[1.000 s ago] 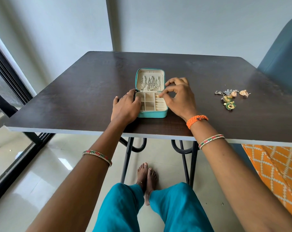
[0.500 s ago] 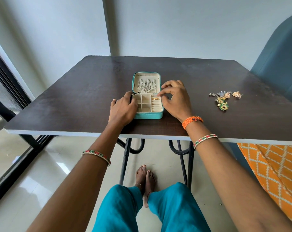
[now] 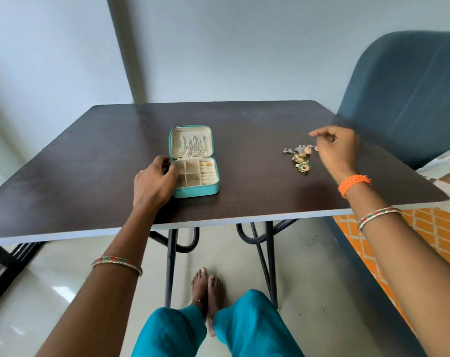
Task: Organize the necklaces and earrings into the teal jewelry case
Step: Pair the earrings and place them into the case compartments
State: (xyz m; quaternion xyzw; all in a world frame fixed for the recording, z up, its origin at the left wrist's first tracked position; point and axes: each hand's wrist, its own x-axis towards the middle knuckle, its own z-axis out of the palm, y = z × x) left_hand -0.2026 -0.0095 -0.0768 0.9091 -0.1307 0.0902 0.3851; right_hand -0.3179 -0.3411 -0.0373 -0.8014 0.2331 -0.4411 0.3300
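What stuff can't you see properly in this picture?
All in the head view:
- Earring pile: pieces too small and tangled to count.
- Right hand: hovers beside the pile; whether its fingertips pinch anything is blurred.
- Teal jewelry case: the left hand covers its left edge.
- Necklaces in the lid: too fine to tell apart.
- Blue chair: cut off by the right edge.

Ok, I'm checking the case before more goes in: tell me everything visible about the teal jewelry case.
The teal jewelry case lies open on the dark table, lid tilted back with silvery necklaces hanging inside. Its cream base is divided into compartments; a gold piece sits far right. The left hand grips its left edge.
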